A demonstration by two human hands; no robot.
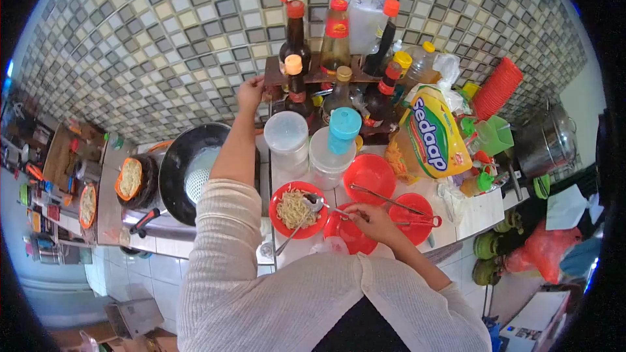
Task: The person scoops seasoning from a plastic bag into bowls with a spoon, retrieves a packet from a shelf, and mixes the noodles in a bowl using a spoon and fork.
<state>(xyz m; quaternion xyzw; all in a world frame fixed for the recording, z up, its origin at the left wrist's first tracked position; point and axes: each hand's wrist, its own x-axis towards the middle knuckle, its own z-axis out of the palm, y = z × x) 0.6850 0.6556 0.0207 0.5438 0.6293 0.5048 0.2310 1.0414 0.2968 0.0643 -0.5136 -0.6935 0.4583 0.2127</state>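
My left hand [250, 95] is stretched out to the left end of the brown wooden rack [277, 78]. Its fingers are bent there, and whatever they grip is hidden. In my right hand [373, 222] is a metal spoon [331, 207], its head over the noodles [293, 210] in a red bowl [276, 222]. Another metal utensil [289, 240] leans in that bowl, handle toward me. Beneath my right hand sits a second red bowl [352, 238]. Further red bowls [370, 173] stand beyond it, with long tongs [391, 200] lying across them.
Sauce bottles [336, 36] crowd the rack. Tall lidded containers [287, 146] stand behind the noodle bowl, and a Sedaap packet [430, 133] is at the right. Left of my arm are a black wok [189, 156] with a strainer and an orange bowl [128, 179] of noodles.
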